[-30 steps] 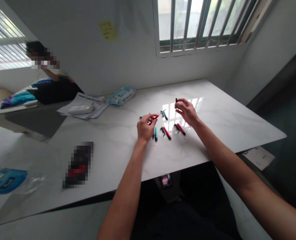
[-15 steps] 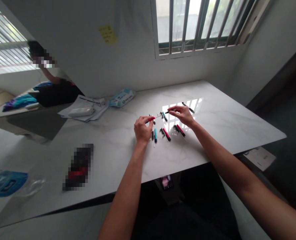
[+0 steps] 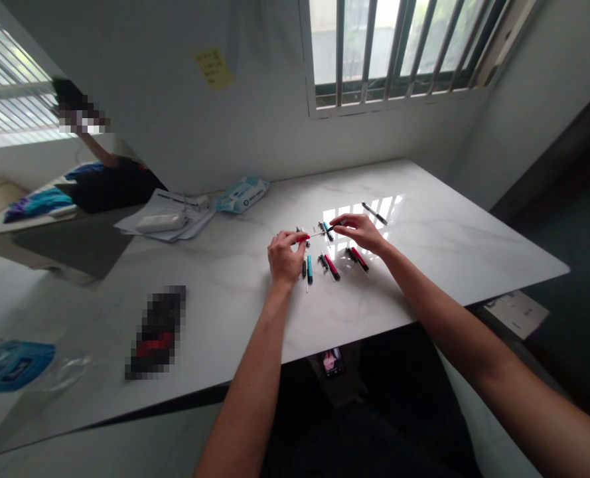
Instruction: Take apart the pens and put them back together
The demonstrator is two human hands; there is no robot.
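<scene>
My left hand (image 3: 285, 259) pinches a red pen barrel (image 3: 302, 238), and a thin refill (image 3: 316, 234) sticks out of it to the right. The fingers of my right hand (image 3: 363, 232) are closed on a black pen part (image 3: 335, 226). Its left end meets or nearly meets the refill's tip; I cannot tell if they touch. Below my hands lie a disassembled teal pen (image 3: 310, 269), a red one (image 3: 332, 267) and another red one (image 3: 360, 258), with black parts and refills beside them. Another teal barrel (image 3: 328, 231) lies behind, near my right fingertips.
A black pen (image 3: 375, 213) lies beyond my right hand on the marble-patterned table (image 3: 454, 245). Farther left are a wipes pack (image 3: 243, 195), papers (image 3: 150, 206), a blurred dark object (image 3: 156, 332) and a clear bottle with a blue label (image 3: 16, 366). A phone (image 3: 332, 363) shows below the table edge.
My right hand has brought the black pen part slightly left and down, closer to the refill's tip. My left hand stays nearly still with the red barrel.
</scene>
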